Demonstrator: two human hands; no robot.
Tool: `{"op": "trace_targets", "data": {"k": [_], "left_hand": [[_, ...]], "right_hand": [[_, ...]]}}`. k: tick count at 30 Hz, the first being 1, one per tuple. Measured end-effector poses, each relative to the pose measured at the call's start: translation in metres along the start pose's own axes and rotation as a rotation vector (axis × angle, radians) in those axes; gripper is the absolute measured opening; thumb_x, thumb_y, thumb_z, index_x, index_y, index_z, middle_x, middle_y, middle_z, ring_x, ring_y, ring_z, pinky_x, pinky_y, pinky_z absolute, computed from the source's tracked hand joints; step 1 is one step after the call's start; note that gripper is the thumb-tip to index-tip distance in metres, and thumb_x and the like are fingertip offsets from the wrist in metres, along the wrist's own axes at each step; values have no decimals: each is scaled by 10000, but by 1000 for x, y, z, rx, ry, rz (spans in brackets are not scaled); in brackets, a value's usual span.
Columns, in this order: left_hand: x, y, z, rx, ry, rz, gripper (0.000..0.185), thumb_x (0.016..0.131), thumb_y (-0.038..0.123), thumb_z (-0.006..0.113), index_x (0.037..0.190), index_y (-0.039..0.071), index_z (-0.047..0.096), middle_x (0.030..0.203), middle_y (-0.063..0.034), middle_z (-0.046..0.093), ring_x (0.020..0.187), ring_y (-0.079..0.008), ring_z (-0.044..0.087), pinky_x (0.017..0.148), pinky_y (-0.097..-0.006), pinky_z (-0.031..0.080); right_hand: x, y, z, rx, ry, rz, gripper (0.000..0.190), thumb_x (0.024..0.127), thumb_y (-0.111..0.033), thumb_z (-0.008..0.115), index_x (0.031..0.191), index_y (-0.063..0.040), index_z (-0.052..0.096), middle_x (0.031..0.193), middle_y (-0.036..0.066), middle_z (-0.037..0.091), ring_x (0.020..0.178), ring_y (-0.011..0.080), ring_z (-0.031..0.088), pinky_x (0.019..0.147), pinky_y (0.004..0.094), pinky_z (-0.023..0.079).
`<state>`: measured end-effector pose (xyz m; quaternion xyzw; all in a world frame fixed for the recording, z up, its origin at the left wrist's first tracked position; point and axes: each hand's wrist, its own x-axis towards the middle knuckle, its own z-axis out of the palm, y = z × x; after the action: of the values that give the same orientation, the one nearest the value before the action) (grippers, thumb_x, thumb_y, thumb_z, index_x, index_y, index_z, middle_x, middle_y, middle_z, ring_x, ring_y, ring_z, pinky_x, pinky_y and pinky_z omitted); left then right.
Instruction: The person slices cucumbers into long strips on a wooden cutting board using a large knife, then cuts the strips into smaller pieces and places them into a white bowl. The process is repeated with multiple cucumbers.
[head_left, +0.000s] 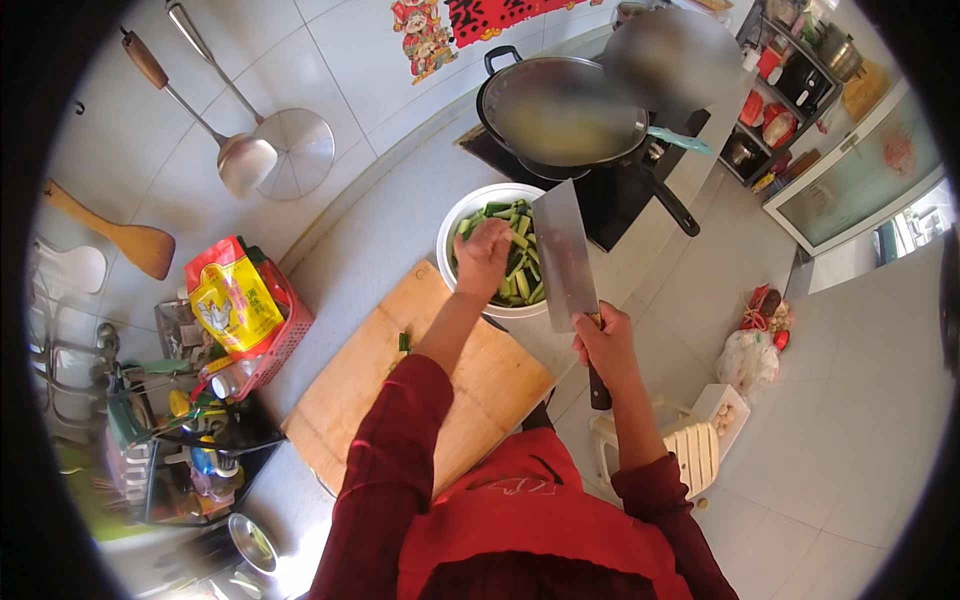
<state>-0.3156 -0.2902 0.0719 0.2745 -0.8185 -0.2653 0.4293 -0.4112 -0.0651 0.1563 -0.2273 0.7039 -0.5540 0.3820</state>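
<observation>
My left hand (484, 259) is over a white bowl (445, 262) of chopped green vegetable pieces (523, 277). Its fingers curl down at the greens, and what lies under them is hidden. In my right hand (609, 341) is a Chinese cleaver (566, 255), gripped by its dark handle, its broad blade raised at the bowl's right edge. A wooden cutting board (487, 382) lies beneath my forearms. On it sits a small scrap of green vegetable (405, 342), partly beside my left sleeve.
Behind the bowl, a black wok (487, 105) stands on the cooktop (611, 210), its handle jutting right. Left of the board are a pink basket (289, 337) with a seasoning packet (238, 300) and a crowded rack (150, 480). A cream plastic stool (690, 450) stands on the floor.
</observation>
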Motion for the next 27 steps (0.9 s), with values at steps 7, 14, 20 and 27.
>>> {"op": "trace_targets", "data": {"k": [7,14,20,27], "left_hand": [[-46,4,-107,-196,31,-364,207,950,109,614,1105,-16,671,1024,-110,689,901,-159,634,782,-276,511],[-212,0,-197,314,38,-453,522,793,154,771,1252,20,562,1226,-188,575,959,-334,638,777,-371,552],[-222,23,-183,403,-208,-642,937,592,337,896,1348,18,445,1359,-189,440,1072,-386,585,834,-440,541],[-214,5,-165,351,-149,-529,897,613,288,892,1329,-30,456,1346,-244,476,1114,-424,566,906,-435,516]], "right_hand": [[-13,-7,5,33,-7,29,182,912,-167,604,813,-17,576,572,23,553,433,68,468,409,242,386],[-41,-1,28,-31,-397,125,191,909,-182,623,823,-12,604,575,24,555,448,63,482,424,229,378],[-34,47,68,-127,-553,114,232,907,-195,625,778,-9,576,567,29,556,451,82,498,414,254,388],[-25,73,71,-152,-579,211,226,914,-209,623,792,-23,578,570,26,563,448,86,500,429,249,392]]}}
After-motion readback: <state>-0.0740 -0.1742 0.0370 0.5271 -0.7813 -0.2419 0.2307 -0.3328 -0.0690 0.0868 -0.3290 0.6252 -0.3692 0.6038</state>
